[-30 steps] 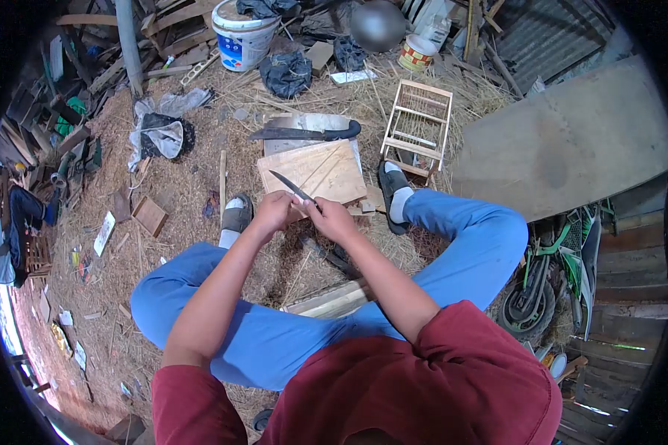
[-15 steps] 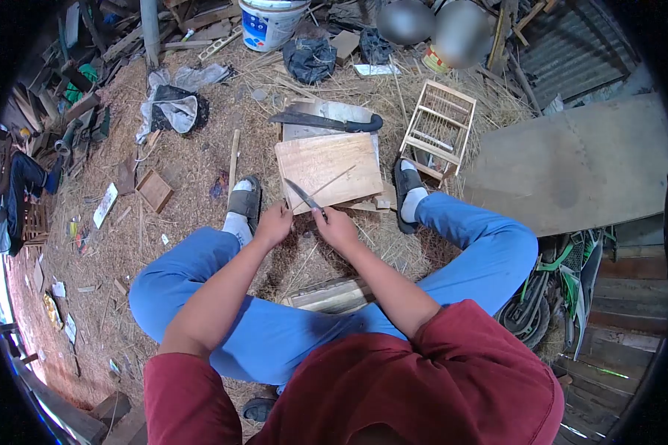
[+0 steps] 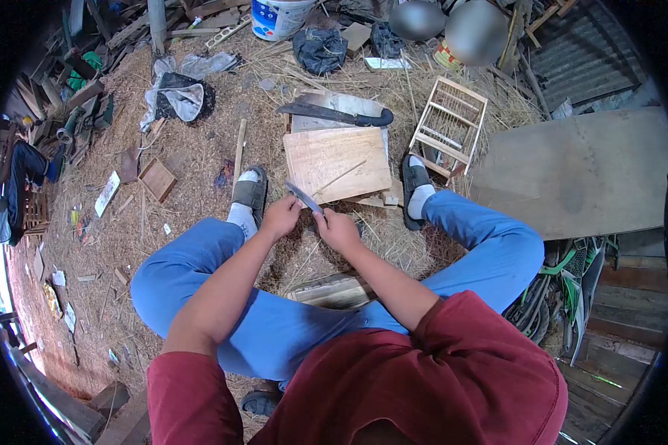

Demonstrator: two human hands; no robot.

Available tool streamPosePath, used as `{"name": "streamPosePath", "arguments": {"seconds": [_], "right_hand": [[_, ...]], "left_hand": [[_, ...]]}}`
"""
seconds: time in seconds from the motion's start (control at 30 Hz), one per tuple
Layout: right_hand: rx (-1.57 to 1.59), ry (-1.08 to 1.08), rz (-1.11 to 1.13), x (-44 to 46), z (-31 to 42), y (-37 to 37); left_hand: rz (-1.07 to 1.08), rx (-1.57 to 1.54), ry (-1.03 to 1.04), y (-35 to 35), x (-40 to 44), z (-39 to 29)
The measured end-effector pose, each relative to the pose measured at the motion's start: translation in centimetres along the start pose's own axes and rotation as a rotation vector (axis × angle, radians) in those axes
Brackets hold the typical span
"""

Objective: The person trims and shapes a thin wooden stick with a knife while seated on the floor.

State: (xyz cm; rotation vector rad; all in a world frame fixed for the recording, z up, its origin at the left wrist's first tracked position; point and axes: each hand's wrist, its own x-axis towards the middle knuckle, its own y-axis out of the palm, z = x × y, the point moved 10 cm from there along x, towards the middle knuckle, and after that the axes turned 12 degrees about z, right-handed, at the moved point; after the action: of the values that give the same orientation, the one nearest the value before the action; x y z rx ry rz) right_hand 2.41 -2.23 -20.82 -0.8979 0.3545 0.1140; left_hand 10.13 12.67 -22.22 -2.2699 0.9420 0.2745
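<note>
My right hand [image 3: 338,231] is closed around the handle of a knife [image 3: 303,197], its blade slanting up and to the left. A thin stick [image 3: 341,176] runs from the fingers of my left hand [image 3: 282,216] over a pale wooden board [image 3: 334,152]. Both hands are close together at the near edge of the board, and the blade crosses the stick near my left fingers. Whether the edge touches the stick I cannot tell. Just beyond the board lies a machete [image 3: 334,113] with a dark handle.
A small slatted wooden frame [image 3: 450,122] stands to the right, beside a large flat panel [image 3: 571,174]. Farther off are a white bucket [image 3: 280,18] and a black plastic bag [image 3: 319,50]. A shallow wooden box [image 3: 156,179] lies on the straw-covered ground at left.
The knife has moved left along the stick, closer to my left hand, and my hands are nearer each other. The whole view has shifted slightly.
</note>
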Motion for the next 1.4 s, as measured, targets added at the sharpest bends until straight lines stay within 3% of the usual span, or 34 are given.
{"name": "streamPosePath", "arguments": {"seconds": [0.17,0.3,0.4,0.5,0.63,0.7,0.77,0.83,0.9,0.97,1.03,1.1,1.17,1.23,1.27,1.3,1.37,1.4], "right_hand": [[0.061,0.067,-0.056,-0.1,-1.5,-1.6],[-0.048,-0.001,0.040,0.0,-0.3,-1.2],[0.039,0.126,-0.051,-0.1,-1.7,-1.9],[-0.026,0.015,0.024,-0.5,0.0,-0.5],[0.118,0.256,-0.177,0.3,-6.5,-3.8],[-0.035,0.048,0.012,-0.6,-2.7,-2.6],[-0.081,0.020,0.060,-1.2,-1.6,-3.1],[0.200,0.224,-0.158,0.9,-7.8,-4.1],[0.138,0.272,-0.186,0.1,-8.1,-4.6],[-0.040,0.030,0.052,-1.0,-3.3,-3.0],[-0.153,0.003,0.095,-0.7,-3.7,-2.8],[0.201,0.338,-0.267,-0.1,-9.9,-6.2],[0.196,0.360,-0.226,-0.4,-10.9,-5.5],[-0.056,0.162,0.015,-1.2,-6.3,-5.1],[0.072,0.292,-0.063,-1.5,-7.9,-6.2],[0.070,0.293,-0.067,-0.9,-9.0,-6.0],[0.292,0.481,-0.288,-0.8,-14.3,-6.0],[0.282,0.419,-0.293,-0.8,-13.3,-6.0]], "left_hand": [[0.050,-0.037,-0.078,0.1,0.0,0.0],[0.022,-0.031,-0.058,0.1,0.0,-0.1],[0.038,-0.068,-0.092,0.4,0.2,0.5],[0.020,-0.032,-0.084,0.0,0.2,0.4],[0.059,0.018,-0.079,0.2,0.2,0.4],[0.055,0.022,-0.068,0.2,0.6,0.4],[0.065,-0.004,-0.078,0.1,0.6,0.3],[0.079,-0.026,-0.097,0.2,0.5,0.6],[0.057,0.015,-0.048,0.1,0.5,0.2],[0.057,0.016,-0.064,0.0,0.5,0.3],[0.060,0.015,-0.080,0.1,0.5,0.4],[0.068,0.002,-0.068,-0.1,0.5,0.3],[0.060,-0.029,-0.069,0.0,0.1,0.2],[0.049,-0.055,-0.059,-0.2,0.3,-0.2],[0.046,-0.005,-0.039,-0.3,0.3,-0.4],[0.041,0.045,-0.021,-0.4,0.3,-0.5],[0.060,0.066,-0.027,-0.3,0.7,-0.1],[0.082,0.086,-0.039,-0.1,0.8,0.2]]}}
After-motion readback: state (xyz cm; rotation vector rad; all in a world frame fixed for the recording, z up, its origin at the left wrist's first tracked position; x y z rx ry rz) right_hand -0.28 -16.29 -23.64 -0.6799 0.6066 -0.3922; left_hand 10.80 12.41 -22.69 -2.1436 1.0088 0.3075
